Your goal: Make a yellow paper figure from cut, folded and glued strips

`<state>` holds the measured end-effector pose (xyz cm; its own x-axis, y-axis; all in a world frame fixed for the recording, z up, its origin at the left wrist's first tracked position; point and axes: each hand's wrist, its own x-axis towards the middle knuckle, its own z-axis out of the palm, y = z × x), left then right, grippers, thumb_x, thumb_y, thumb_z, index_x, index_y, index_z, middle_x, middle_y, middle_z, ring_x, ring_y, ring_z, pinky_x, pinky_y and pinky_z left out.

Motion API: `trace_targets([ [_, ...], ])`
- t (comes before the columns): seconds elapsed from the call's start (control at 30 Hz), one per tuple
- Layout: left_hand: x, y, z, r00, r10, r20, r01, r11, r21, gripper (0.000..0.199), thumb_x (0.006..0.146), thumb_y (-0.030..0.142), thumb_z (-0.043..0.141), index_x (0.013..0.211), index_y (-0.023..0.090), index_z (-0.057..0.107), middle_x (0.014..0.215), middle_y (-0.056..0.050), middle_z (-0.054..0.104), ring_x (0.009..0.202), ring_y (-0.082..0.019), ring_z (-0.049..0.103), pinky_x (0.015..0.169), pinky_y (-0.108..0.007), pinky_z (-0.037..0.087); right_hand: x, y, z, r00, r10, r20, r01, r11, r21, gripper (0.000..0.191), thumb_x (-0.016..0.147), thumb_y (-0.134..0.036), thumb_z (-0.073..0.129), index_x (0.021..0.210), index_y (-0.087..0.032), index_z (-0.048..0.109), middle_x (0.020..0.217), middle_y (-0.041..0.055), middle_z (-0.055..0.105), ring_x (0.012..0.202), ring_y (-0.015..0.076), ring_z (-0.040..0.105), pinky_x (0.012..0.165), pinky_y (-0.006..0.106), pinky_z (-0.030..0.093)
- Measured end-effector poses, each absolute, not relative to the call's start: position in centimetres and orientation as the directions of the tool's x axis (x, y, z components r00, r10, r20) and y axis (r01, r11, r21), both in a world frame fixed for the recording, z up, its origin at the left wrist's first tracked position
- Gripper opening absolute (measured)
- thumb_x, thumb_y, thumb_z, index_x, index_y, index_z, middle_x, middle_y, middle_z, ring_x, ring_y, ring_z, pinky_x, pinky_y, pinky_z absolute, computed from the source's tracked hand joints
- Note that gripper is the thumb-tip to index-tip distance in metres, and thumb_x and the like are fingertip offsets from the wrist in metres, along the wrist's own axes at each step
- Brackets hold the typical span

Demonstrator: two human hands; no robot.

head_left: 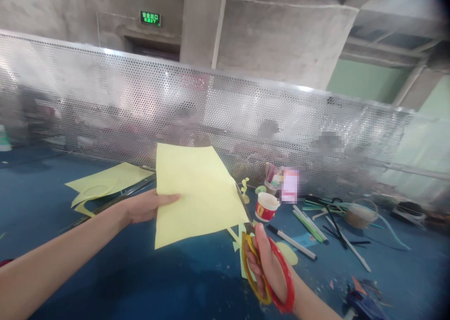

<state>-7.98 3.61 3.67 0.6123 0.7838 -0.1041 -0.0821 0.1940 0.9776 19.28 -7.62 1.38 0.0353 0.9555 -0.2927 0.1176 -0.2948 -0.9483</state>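
A sheet of yellow paper [197, 193] is held up above the blue table by my left hand [149, 205], its thumb on the front near the left edge and the other fingers behind. In my right hand [265, 259] is a pair of scissors [288, 280] with one red and one yellow handle loop. The scissor blades point up along the right edge of the sheet, partly hidden by it. More yellow paper [126, 174], with a round outline in it, lies at the left. Yellow scraps [242, 254] lie beneath the scissors.
A red and white paper cup [266, 206] stands right of the sheet. Markers [293, 242], green and black strips [333, 207] and a small basket [360, 214] are spread rightward. A perforated metal screen [123, 95] runs along the table's far side.
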Motion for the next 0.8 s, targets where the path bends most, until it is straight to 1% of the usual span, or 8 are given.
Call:
trace_targets([
  [0.1,-7.9,3.7,3.5,0.615,0.782,-0.103,-0.087,0.197,0.976,0.03,0.079,0.03,0.062,0.108,0.021,0.064,0.116,-0.007,0.063,0.106,-0.028,0.058,0.093,-0.041,0.046,19.1,-7.9,1.7,0.084,0.953,-0.291,0.153,-0.301,-0.941,0.062,0.072,-0.077,0.028,0.048,-0.02,0.031,0.033,-0.0085,0.029,0.022,0.0039,0.029,0.023,0.015,0.025],
  [0.23,-8.3,3.8,3.4,0.598,0.797,-0.088,-0.122,0.198,0.973,0.033,0.075,0.03,0.065,0.107,0.02,0.065,0.117,-0.007,0.062,0.11,-0.029,0.055,0.095,-0.039,0.045,19.1,-7.8,1.3,0.097,0.976,-0.194,0.201,-0.21,-0.957,0.058,0.074,-0.073,0.035,0.05,-0.021,0.031,0.036,-0.009,0.026,0.024,0.0034,0.025,0.024,0.015,0.021],
  [0.33,-8.8,4.1,3.8,0.566,0.823,-0.055,-0.252,0.236,0.939,0.045,0.074,0.049,0.06,0.109,0.02,0.064,0.115,-0.006,0.064,0.115,-0.032,0.049,0.093,-0.04,0.045,19.6,-7.4,0.8,0.075,0.991,-0.113,0.272,-0.13,-0.954,0.057,0.074,-0.073,0.036,0.051,-0.021,0.033,0.036,-0.0088,0.027,0.023,0.0052,0.028,0.024,0.017,0.025],
  [0.43,-9.1,4.3,4.5,0.468,0.881,-0.07,-0.334,0.249,0.909,0.058,0.074,0.064,0.048,0.106,0.019,0.066,0.109,-0.006,0.067,0.114,-0.033,0.051,0.088,-0.037,0.049,20.2,-7.1,0.6,0.042,0.998,-0.037,0.391,-0.05,-0.919,0.057,0.076,-0.072,0.033,0.05,-0.022,0.036,0.035,-0.0057,0.037,0.027,0.0094,0.04,0.031,0.022,0.037],
  [0.5,-8.9,4.4,4.8,0.41,0.906,-0.104,-0.304,0.243,0.921,0.049,0.075,0.057,0.053,0.102,0.018,0.067,0.106,-0.007,0.068,0.11,-0.03,0.054,0.085,-0.032,0.051,20.6,-7.1,0.7,-0.02,1.0,0.02,0.48,0.027,-0.877,0.059,0.078,-0.071,0.029,0.048,-0.021,0.037,0.038,-0.0006,0.047,0.035,0.0129,0.05,0.042,0.025,0.044],
  [0.6,-8.5,4.3,4.9,0.347,0.927,-0.144,-0.215,0.228,0.95,0.035,0.073,0.041,0.065,0.099,0.017,0.067,0.104,-0.009,0.069,0.104,-0.027,0.06,0.083,-0.03,0.053,21.1,-7.2,0.8,-0.136,0.989,0.065,0.554,0.13,-0.823,0.062,0.08,-0.07,0.024,0.047,-0.021,0.041,0.05,0.0067,0.06,0.049,0.017,0.058,0.055,0.029,0.047],
  [0.7,-8.3,4.3,4.5,0.314,0.942,-0.118,-0.183,0.181,0.966,0.033,0.071,0.033,0.069,0.099,0.018,0.066,0.105,-0.009,0.068,0.101,-0.027,0.062,0.082,-0.033,0.054,21.4,-7.3,0.7,-0.182,0.981,0.063,0.516,0.15,-0.843,0.06,0.082,-0.067,0.025,0.054,-0.019,0.048,0.062,0.008,0.064,0.061,0.0183,0.061,0.062,0.03,0.048],
  [0.8,-8.4,4.4,4.3,0.332,0.938,-0.095,-0.174,0.16,0.972,0.031,0.07,0.032,0.07,0.099,0.019,0.067,0.108,-0.007,0.067,0.101,-0.027,0.062,0.082,-0.034,0.055,21.5,-7.2,0.6,-0.204,0.979,-0.017,0.385,0.064,-0.921,0.058,0.08,-0.07,0.026,0.06,-0.019,0.046,0.071,0.0081,0.065,0.071,0.0195,0.063,0.07,0.032,0.049],
])
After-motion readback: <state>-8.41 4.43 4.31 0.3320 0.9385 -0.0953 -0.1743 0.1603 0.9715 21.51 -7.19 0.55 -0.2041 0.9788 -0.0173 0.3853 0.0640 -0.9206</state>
